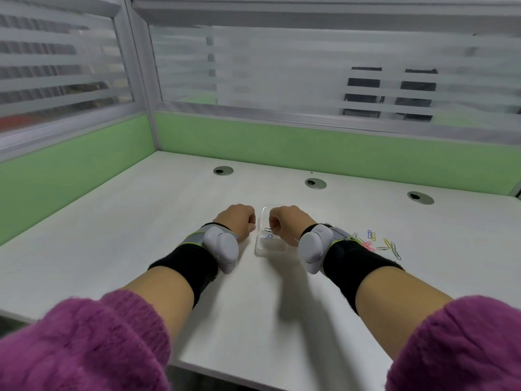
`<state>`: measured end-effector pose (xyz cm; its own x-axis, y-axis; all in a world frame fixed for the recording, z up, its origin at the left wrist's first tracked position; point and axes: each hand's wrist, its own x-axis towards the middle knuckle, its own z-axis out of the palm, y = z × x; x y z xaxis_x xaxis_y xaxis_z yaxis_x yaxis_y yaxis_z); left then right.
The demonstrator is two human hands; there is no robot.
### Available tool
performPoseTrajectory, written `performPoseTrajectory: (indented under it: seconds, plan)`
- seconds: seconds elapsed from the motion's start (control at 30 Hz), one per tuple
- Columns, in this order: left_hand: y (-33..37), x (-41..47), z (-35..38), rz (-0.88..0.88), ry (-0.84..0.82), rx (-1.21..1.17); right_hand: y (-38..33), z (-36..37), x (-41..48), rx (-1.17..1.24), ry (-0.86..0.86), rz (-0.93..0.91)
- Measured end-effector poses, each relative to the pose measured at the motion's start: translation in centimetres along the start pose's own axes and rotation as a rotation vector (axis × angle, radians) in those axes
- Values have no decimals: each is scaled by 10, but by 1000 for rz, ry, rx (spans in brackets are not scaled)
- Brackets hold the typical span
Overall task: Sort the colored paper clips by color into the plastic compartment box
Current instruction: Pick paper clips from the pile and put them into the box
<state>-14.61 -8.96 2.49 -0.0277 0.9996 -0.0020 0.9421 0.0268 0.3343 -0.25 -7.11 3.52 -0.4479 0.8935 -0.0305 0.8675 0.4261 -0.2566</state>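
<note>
A clear plastic compartment box [271, 247] lies on the white desk between my two hands. A blue paper clip [269, 237] lies in one of its compartments. My right hand [287, 221] hovers over the box's right side with its fingers pinched on a dark paper clip [267, 230] above the box. My left hand [238, 220] rests curled at the box's left edge, and I cannot see anything in it. A loose pile of colored paper clips [377, 244] lies on the desk to the right of my right wrist.
The white desk [141, 227] has three round cable grommets [315, 183] along its back. Green and frosted partition walls [282, 142] close it at the left and rear. Both wrists carry grey sensor units on black bands.
</note>
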Motion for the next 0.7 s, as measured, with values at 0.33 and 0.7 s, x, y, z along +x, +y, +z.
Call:
performPoseTrajectory:
  seconds: [0.33,0.7]
  plan:
    - [-9,-4,0,-5,1,-10,-10,12,13,-37,-58,39]
    - [50,7,11,96,14,-18,44,-11,-14,-23,8,94]
